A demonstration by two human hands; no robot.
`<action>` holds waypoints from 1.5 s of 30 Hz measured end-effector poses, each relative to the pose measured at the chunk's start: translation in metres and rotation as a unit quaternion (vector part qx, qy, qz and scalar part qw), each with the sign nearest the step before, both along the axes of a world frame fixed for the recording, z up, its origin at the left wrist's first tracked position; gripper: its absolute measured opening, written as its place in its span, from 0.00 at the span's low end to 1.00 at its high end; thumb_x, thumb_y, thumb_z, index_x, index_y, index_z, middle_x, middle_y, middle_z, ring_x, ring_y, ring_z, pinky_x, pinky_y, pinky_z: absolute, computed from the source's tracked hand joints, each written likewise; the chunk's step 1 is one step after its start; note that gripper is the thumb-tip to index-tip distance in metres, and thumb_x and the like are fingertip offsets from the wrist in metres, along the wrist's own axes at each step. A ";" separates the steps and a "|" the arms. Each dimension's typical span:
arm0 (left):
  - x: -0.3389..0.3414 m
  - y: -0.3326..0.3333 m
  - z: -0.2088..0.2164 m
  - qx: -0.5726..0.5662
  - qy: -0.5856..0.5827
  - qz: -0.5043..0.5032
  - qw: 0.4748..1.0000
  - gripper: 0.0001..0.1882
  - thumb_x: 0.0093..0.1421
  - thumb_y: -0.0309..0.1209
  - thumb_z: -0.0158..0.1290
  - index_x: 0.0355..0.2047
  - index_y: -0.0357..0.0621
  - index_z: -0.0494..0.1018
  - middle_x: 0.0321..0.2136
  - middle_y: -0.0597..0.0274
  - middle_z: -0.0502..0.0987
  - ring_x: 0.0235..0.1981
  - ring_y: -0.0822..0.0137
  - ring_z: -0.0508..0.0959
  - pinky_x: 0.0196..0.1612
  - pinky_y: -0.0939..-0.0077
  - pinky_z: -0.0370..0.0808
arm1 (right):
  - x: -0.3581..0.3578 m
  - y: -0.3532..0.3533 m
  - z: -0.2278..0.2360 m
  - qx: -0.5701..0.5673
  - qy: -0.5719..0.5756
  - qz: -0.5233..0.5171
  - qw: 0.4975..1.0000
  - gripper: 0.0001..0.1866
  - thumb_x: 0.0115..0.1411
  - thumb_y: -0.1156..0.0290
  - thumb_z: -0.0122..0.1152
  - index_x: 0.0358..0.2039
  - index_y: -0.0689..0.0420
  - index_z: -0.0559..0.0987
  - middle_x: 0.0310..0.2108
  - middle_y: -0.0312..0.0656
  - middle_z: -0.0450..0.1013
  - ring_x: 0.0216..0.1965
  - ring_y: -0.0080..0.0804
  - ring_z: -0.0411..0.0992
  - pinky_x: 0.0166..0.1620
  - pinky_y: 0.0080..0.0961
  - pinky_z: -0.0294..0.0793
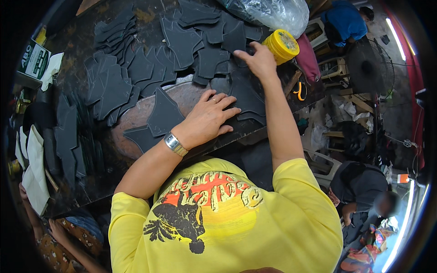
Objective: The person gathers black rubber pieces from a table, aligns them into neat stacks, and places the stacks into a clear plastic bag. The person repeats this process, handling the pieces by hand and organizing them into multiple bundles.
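My left hand [207, 116], with a watch [174, 143] at its wrist, lies palm down with fingers spread. It is beside a dark grey cut piece of flat sheet material [165, 109], which rests on a brown rounded slab [123, 136]. My right hand [261, 63] reaches further out, thumb and forefinger apart, next to a yellow tub [283, 48]; whether it touches the tub I cannot tell. Below that hand lies another dark cut piece [246, 93]. Overlapping stacks of similar pieces [182, 45] spread beyond both hands.
A clear plastic bag [277, 13] lies behind the tub. Orange-handled scissors [300, 91] are near the table's right edge. Further dark pieces [67, 136] stand in rows at left, near a rectangular can [34, 61] and pale cloth [35, 168]. Other people and a fan [369, 68] are around the table.
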State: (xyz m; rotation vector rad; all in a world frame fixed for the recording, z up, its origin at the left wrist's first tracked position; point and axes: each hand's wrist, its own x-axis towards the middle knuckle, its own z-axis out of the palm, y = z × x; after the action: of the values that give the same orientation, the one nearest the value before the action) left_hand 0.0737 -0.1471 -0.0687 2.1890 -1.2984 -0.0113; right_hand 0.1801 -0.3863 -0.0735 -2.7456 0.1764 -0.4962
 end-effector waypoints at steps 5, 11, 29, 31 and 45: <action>0.000 0.002 -0.004 -0.008 0.014 0.000 1.000 0.27 0.57 0.41 0.64 0.56 0.49 0.76 0.60 0.54 0.72 0.63 0.56 0.68 0.68 0.54 0.57 | 0.016 0.004 -0.011 0.252 0.016 0.008 0.968 0.24 0.50 0.58 0.77 0.39 0.65 0.82 0.27 0.43 0.77 0.29 0.33 0.76 0.36 0.30 0.74; 0.002 0.003 0.006 -0.038 0.058 0.008 0.998 0.27 0.54 0.37 0.66 0.53 0.47 0.74 0.56 0.55 0.72 0.60 0.56 0.70 0.66 0.53 0.61 | -0.032 -0.033 0.021 0.507 0.057 0.042 0.859 0.12 0.58 0.76 0.70 0.41 0.67 0.82 0.29 0.30 0.74 0.30 0.15 0.70 0.36 0.14 0.69; 0.002 0.003 -0.007 0.042 0.009 -0.008 0.999 0.31 0.60 0.45 0.61 0.62 0.52 0.71 0.65 0.55 0.67 0.67 0.55 0.65 0.71 0.50 0.52 | 0.060 0.008 0.022 -0.098 0.086 0.125 0.984 0.38 0.53 0.76 0.60 0.67 0.52 0.64 0.67 0.58 0.61 0.69 0.58 0.57 0.68 0.50 0.61; 0.001 0.003 -0.007 0.029 0.008 -0.005 1.000 0.31 0.58 0.45 0.62 0.61 0.50 0.71 0.64 0.55 0.68 0.66 0.56 0.66 0.71 0.50 0.53 | 0.076 0.006 0.017 -0.125 0.141 0.129 0.974 0.39 0.55 0.76 0.57 0.69 0.48 0.63 0.66 0.58 0.62 0.68 0.58 0.59 0.67 0.55 0.60; 0.002 0.003 -0.005 0.007 0.030 -0.003 1.000 0.29 0.58 0.42 0.63 0.58 0.49 0.73 0.63 0.53 0.68 0.65 0.55 0.66 0.71 0.49 0.54 | 0.047 0.005 0.024 -0.247 0.035 0.139 0.958 0.21 0.57 0.77 0.54 0.53 0.60 0.72 0.37 0.56 0.80 0.40 0.55 0.79 0.42 0.50 0.79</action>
State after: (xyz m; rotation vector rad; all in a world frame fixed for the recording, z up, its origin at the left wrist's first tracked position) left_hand 0.0757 -0.1439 -0.0741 2.1808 -1.2750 -0.0879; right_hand 0.2268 -0.3810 -0.0497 -3.2005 -0.3637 -0.4057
